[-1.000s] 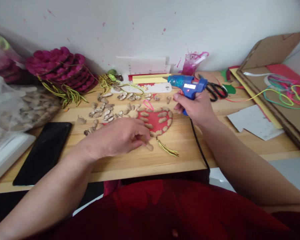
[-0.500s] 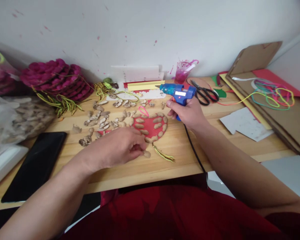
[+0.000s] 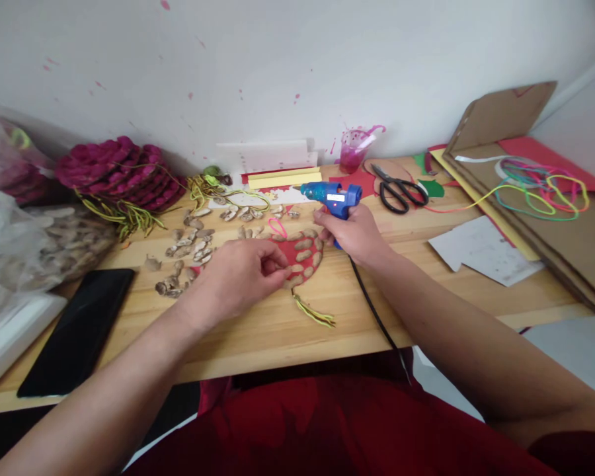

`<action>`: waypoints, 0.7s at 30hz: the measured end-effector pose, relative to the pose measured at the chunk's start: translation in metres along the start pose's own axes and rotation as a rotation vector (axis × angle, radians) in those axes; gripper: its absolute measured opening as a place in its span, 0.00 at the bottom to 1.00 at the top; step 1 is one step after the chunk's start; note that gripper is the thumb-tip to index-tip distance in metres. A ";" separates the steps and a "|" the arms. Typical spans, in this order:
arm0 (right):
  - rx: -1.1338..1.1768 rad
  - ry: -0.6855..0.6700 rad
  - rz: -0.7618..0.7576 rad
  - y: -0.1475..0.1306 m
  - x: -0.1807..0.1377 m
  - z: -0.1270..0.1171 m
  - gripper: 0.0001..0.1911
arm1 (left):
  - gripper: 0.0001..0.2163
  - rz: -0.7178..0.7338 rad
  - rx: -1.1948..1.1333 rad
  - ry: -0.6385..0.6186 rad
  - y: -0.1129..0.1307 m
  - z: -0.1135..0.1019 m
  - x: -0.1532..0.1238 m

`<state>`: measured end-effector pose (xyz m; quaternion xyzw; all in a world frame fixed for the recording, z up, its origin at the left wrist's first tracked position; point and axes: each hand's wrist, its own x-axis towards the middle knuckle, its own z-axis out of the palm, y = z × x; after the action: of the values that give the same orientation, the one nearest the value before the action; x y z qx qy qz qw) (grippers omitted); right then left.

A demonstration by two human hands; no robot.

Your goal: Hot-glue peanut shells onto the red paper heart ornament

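My left hand [image 3: 245, 274] is closed in a pinch, its fingertips on a peanut shell [image 3: 295, 269] at the lower part of a red heart-like piece [image 3: 291, 250]. Peanut shells [image 3: 305, 255] line this piece's edge and lie across its middle; my fingers hide its left side. A yellow-green tassel [image 3: 313, 312] hangs from its bottom and a pink loop [image 3: 277, 228] sits at its top. Behind the piece, my right hand [image 3: 352, 233] is wrapped round a blue glue gun [image 3: 333, 198], nozzle pointing left. Its black cord [image 3: 374, 307] runs over the table's front edge.
Loose peanut shells [image 3: 198, 246] lie left of the piece. Further left are a black phone [image 3: 77, 330], a bag of peanuts [image 3: 69, 238] and stacked magenta pieces [image 3: 119, 173]. Scissors [image 3: 399, 192], a pink-stained cup [image 3: 353, 151], cardboard [image 3: 540, 218] and coloured cord [image 3: 540, 188] stand at the right and back.
My left hand has brought the peanut shell from the bare table up onto the red piece. My right hand keeps hold of the glue gun. The whole view has shifted slightly.
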<state>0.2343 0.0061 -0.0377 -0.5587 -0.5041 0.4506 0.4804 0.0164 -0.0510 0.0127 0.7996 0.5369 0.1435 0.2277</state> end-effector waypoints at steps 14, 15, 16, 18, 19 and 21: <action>-0.042 -0.022 -0.065 0.002 0.002 -0.002 0.07 | 0.05 -0.101 0.312 0.048 0.033 0.020 0.000; -0.044 -0.024 -0.067 0.002 0.002 -0.003 0.07 | 0.06 -0.100 0.319 0.045 0.032 0.019 -0.001; -0.045 -0.025 -0.067 0.002 0.002 -0.003 0.07 | 0.06 -0.098 0.323 0.041 0.031 0.019 -0.001; -0.038 -0.023 -0.051 0.001 0.002 -0.003 0.07 | 0.07 -0.085 0.318 0.033 0.028 0.017 -0.002; -0.035 -0.023 -0.041 0.001 0.002 -0.002 0.07 | 0.07 -0.072 0.310 0.031 0.026 0.015 -0.002; -0.032 -0.027 -0.033 0.002 0.002 -0.002 0.07 | 0.07 -0.035 0.283 0.043 0.022 0.011 -0.003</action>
<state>0.2370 0.0082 -0.0398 -0.5516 -0.5268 0.4418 0.4722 0.0380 -0.0632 0.0147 0.8110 0.5703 0.0793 0.1035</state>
